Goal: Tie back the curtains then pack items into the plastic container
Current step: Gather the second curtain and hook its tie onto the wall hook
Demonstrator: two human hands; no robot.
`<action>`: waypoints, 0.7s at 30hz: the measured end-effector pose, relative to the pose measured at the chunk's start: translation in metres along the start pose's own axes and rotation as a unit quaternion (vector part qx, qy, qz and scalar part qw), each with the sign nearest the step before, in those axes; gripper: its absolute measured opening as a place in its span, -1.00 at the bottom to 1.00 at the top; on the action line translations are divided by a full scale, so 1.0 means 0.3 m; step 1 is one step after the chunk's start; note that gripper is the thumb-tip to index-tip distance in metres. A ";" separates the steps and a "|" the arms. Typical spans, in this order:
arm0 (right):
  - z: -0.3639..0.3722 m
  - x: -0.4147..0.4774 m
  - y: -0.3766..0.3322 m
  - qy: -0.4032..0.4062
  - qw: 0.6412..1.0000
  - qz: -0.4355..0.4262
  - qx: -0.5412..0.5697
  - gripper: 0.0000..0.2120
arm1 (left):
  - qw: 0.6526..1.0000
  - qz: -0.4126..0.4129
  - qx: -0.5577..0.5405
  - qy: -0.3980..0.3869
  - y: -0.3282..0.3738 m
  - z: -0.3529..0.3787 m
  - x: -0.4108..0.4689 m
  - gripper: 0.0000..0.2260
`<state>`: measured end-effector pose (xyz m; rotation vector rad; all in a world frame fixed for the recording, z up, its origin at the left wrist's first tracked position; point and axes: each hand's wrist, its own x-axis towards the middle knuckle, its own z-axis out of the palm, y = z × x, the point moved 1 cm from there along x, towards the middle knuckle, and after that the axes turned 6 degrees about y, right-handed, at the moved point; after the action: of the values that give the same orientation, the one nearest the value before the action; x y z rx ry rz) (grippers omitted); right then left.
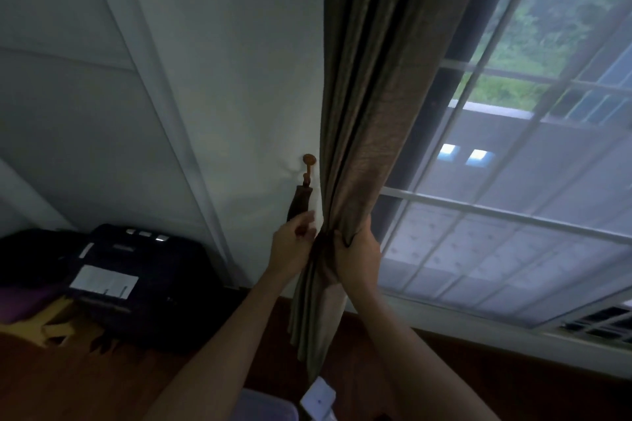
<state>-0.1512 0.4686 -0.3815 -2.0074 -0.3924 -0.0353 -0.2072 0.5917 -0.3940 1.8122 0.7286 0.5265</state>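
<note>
A brown curtain (372, 106) hangs in the middle of the view, gathered into a bunch at waist height. My right hand (357, 255) grips the bunched folds from the right. A dark brown tieback strap (300, 202) hangs from a round wooden wall hook (309, 160) just left of the curtain. My left hand (294, 244) holds the lower end of that strap, right beside the curtain's left edge. A pale plastic container (266, 407) shows partly at the bottom edge, between my forearms.
A window (519, 181) with white bars fills the right side. A dark bag or case (136, 280) with a white label lies on the wooden floor at the left, with purple and yellow things beside it. A small white object (318, 398) sits at the bottom.
</note>
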 end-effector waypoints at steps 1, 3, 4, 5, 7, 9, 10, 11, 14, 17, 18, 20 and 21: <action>0.009 0.008 0.004 0.007 1.000 -0.002 0.001 -0.62 | 1.000 -0.018 -0.005 0.021 -0.011 -0.009 0.014 -0.69; 0.021 0.028 0.016 0.020 1.000 -0.006 0.003 -0.65 | 0.998 -0.039 0.020 0.054 -0.026 -0.022 0.067 -0.70; 0.023 0.039 0.026 0.022 1.000 -0.007 0.004 -0.67 | 0.996 -0.044 0.044 0.064 -0.027 -0.023 0.104 -0.70; 0.020 0.050 0.035 0.024 1.000 -0.009 0.004 -0.70 | 0.994 -0.048 0.060 0.073 -0.029 -0.018 0.144 -0.71; 0.002 0.074 0.066 0.026 1.000 -0.010 -0.005 -0.75 | 0.991 -0.077 0.072 0.076 -0.024 0.006 0.225 -0.64; -0.020 0.102 0.099 0.028 0.999 -0.013 -0.020 -0.78 | 0.986 -0.106 0.105 0.071 -0.037 0.045 0.298 -0.45; -0.031 0.117 0.112 0.030 0.999 -0.017 -0.025 -0.79 | 0.983 -0.106 0.138 0.060 -0.050 0.066 0.329 -0.43; -0.044 0.130 0.124 0.032 0.999 -0.024 -0.028 -0.79 | 0.981 -0.099 0.160 0.048 -0.068 0.092 0.352 -0.47; -0.067 0.155 0.125 0.038 0.997 -0.052 -0.032 -0.75 | 0.984 -0.098 0.142 0.033 -0.102 0.125 0.342 -0.63; -0.066 0.160 0.117 0.025 0.998 -0.053 -0.038 -0.72 | 0.989 -0.110 0.098 0.031 -0.123 0.116 0.236 -0.76; -0.061 0.156 0.114 0.015 0.998 -0.053 -0.032 -0.71 | 0.989 -0.104 0.102 0.039 -0.125 0.104 0.187 -0.78; -0.049 0.142 0.099 -0.006 0.999 -0.047 -0.012 -0.62 | 0.988 -0.103 0.104 0.056 -0.134 0.072 0.084 -0.77; -0.045 0.133 0.090 -0.013 0.999 -0.041 -0.005 -0.60 | 0.987 -0.119 0.093 0.057 -0.141 0.058 0.036 -0.75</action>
<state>-0.1037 0.4562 -0.3911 -2.0027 -0.4920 -0.0619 -0.1977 0.5981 -0.4397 1.8446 1.0879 0.4158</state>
